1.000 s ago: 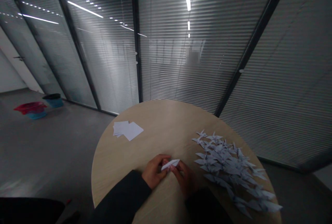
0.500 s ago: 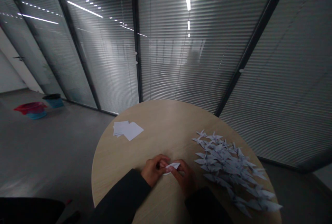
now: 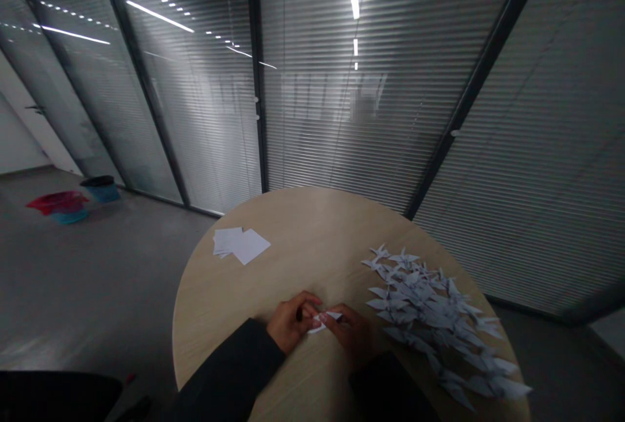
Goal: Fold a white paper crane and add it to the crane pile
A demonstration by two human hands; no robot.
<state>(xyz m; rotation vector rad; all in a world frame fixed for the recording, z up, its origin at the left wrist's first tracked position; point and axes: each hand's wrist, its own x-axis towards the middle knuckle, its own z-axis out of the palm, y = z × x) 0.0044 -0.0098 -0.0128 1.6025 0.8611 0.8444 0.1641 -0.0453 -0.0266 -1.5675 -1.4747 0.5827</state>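
Between my two hands is a small folded piece of white paper point(image 3: 316, 329), held just above or on the table near its front. My left hand point(image 3: 289, 323) pinches its left end, with the fingertips closed on it. On the other side my right hand point(image 3: 352, 332) grips it with thumb and fingers, covering much of the paper. To the right of my right hand lies a heap of folded white paper cranes point(image 3: 420, 305). Toward the back left rests a small stack of white square paper sheets point(image 3: 250, 247).
The round wooden table point(image 3: 312, 226) stands close to a glass wall with blinds point(image 3: 342, 148). On the floor to the left are a bin with a red liner point(image 3: 61, 204) and a dark-rimmed blue bin point(image 3: 101, 189). Something black point(image 3: 53, 396) sits at the lower left.
The folded paper is turned slightly and sits a little lower, with less of it showing. My right thumb has moved closer to my left fingertips. The cranes and sheets are unchanged.
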